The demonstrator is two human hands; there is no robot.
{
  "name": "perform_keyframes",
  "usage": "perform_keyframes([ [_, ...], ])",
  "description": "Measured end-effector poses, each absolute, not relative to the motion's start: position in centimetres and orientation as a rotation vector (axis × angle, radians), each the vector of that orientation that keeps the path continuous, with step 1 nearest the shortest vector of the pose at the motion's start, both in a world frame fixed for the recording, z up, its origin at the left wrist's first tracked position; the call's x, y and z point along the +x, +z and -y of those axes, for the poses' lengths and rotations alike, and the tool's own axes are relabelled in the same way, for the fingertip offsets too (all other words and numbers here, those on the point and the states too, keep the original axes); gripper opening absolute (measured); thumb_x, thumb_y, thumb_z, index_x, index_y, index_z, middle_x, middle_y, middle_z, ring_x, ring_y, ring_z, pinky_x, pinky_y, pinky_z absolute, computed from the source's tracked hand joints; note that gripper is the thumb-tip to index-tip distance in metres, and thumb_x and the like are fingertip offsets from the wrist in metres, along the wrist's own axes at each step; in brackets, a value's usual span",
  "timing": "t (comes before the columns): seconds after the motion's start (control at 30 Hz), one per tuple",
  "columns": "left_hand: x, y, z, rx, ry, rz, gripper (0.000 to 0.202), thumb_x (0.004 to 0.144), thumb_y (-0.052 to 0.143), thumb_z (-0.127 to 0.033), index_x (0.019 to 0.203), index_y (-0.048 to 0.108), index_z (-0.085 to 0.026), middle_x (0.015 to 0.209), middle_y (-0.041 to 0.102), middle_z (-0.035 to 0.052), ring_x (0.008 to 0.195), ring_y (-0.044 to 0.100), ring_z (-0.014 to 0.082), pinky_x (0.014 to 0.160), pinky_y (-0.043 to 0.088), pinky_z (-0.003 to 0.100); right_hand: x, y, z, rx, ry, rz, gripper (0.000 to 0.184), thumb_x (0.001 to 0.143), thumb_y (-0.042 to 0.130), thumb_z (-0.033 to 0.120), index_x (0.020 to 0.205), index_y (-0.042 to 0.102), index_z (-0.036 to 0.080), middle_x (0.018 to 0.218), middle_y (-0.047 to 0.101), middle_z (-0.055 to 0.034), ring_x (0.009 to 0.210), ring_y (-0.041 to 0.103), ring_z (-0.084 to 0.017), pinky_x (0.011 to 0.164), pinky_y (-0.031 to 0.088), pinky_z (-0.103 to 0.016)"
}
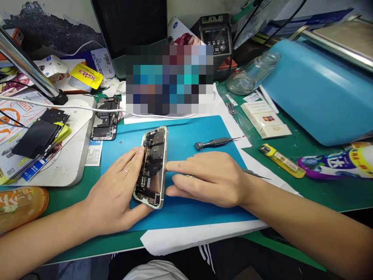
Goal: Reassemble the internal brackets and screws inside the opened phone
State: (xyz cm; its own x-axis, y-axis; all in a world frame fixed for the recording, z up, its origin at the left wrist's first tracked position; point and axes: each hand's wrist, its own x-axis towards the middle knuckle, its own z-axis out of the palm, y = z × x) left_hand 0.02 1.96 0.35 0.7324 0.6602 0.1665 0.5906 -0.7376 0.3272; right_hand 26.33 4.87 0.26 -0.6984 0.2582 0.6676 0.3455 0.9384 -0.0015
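Note:
An opened phone point(155, 159) is propped on its edge over the blue mat point(192, 212), its battery and inner parts showing. My left hand point(116, 186) grips it from the left, fingers along one edge and thumb beneath the lower end. On the other side, my right hand point(208, 177) has its index fingertip against the phone's frame. The remaining fingers curl inward, and their grip is partly hidden. From behind the right wrist a thin pointed tool point(256, 174) sticks out; whether the hand holds it I cannot tell. A dark screwdriver point(215, 143) lies farther back on the mat.
Another phone part with a battery point(105, 118) lies left of the mat, and tiny screws point(121, 142) sit near the mat's left side. To the right are a cigarette pack point(265, 118), a yellow lighter point(281, 160) and a glass jar point(252, 74). A white cable point(107, 108) crosses behind.

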Motion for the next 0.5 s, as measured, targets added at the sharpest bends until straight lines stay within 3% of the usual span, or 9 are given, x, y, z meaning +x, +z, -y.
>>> perform_keyframes([
  [0.27, 0.25, 0.5, -1.71, 2.667, 0.325, -0.921, 0.088, 0.1, 0.054, -0.047, 0.162, 0.01, -0.002, 0.167, 0.029, 0.0255, 0.159, 0.022, 0.0342, 0.127, 0.035, 0.053, 26.66, -0.02, -4.86, -0.379, -0.175, 2.461, 0.004, 0.097, 0.063, 0.015, 0.097, 0.059, 0.016, 0.071, 0.067, 0.0007, 0.055, 0.05, -0.012, 0.053, 0.032, -0.029],
  [0.37, 0.24, 0.41, -1.75, 2.669, 0.32, -0.914, 0.088, 0.101, 0.054, -0.045, 0.163, 0.006, -0.004, 0.167, 0.029, 0.0251, 0.159, 0.023, 0.0347, 0.126, 0.036, 0.054, 26.6, -0.25, -4.68, -0.378, -0.218, 2.426, 0.009, 0.098, 0.06, 0.015, 0.107, 0.061, 0.014, 0.068, 0.062, 0.0017, 0.055, 0.047, -0.013, 0.053, 0.029, -0.031],
  [0.5, 0.07, 0.26, -1.77, 2.682, 0.328, -0.914, 0.085, 0.1, 0.055, -0.039, 0.163, 0.009, -0.006, 0.166, 0.032, 0.0236, 0.158, 0.025, 0.0344, 0.127, 0.036, 0.054, 26.55, -0.25, -4.6, -0.368, -0.286, 2.43, 0.008, 0.098, 0.057, 0.012, 0.103, 0.063, 0.015, 0.067, 0.058, 0.0017, 0.056, 0.045, -0.012, 0.053, 0.027, -0.031],
])
